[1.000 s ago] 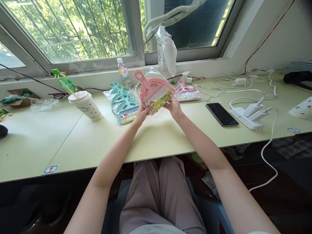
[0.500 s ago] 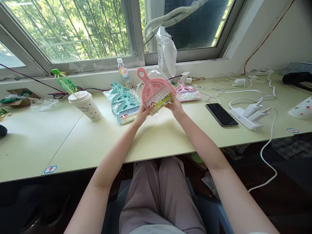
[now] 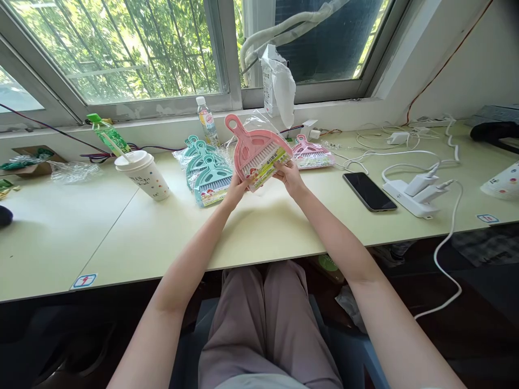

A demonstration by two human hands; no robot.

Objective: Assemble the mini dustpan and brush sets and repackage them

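Observation:
A pink mini dustpan-and-brush set [image 3: 256, 150] with a yellow-green label is held up over the desk, handle pointing up and left, clear wrapping behind it. My left hand [image 3: 235, 190] grips its lower left corner. My right hand [image 3: 288, 177] pinches its lower right edge by the label. Left of it lies a stack of teal dustpan sets [image 3: 207, 172] in plastic bags. Another pink set [image 3: 311, 152] lies bagged to the right.
A lidded paper cup [image 3: 142, 174] stands at the left, a water bottle [image 3: 206, 122] by the window. A black phone [image 3: 368, 191], a white power strip [image 3: 414, 196] with chargers and cables lie at the right. A white bag [image 3: 276, 86] sits on the sill.
The pink set stays in both hands and has only shifted and tilted slightly above the desk. Nothing else has moved.

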